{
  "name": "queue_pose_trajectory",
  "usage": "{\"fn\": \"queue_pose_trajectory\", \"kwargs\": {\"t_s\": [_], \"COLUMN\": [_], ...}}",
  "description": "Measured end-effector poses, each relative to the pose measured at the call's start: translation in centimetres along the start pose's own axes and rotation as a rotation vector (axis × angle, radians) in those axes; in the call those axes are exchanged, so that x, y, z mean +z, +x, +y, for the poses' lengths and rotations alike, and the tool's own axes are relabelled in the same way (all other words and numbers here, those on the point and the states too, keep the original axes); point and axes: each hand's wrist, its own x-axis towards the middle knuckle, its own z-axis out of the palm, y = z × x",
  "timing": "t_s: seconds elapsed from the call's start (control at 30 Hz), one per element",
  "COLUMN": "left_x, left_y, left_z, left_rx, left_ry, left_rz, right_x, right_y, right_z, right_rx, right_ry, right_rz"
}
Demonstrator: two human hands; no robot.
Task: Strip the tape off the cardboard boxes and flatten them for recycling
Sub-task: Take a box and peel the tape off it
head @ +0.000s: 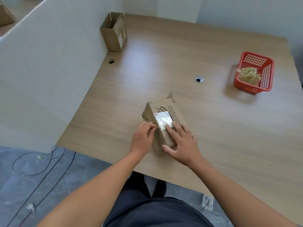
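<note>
Lower centre, on the table (180,54): small cardboard box (165,110), probably light, stiff, prone to skid. Pinching the tape (156,127) end with left hand (142,138) at its left edge; pressing right hand (182,145) flat, fingers spread, on top. Best peeled low, with the box pinned.
</note>
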Motion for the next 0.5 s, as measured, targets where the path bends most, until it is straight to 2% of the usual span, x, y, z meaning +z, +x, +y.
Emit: {"fn": "queue_pose_trajectory", "kwargs": {"t_s": [0.1,0.23,0.4,0.5], "left_x": [0.0,-1.0,-1.7,-1.8], "left_y": [-0.1,1.2,3.2,3.5], "left_z": [-0.9,-1.5,-1.4,-1.5], "left_rx": [0.109,0.159,0.506,0.641], "left_ry": [0.024,0.014,0.070,0.135], "left_rz": [-0.007,-0.049,-0.061,-0.081], "right_x": [0.8,0.5,-0.1,-0.3], "right_y": [-0.1,0.3,0.3,0.4], "right_z": [-0.2,0.1,0.9,1.1], "right_rx": [0.025,0.018,-0.003,0.002], "right_ry": [0.017,0.041,0.075,0.085], "right_rz": [0.082,0.141,0.109,0.089]}}
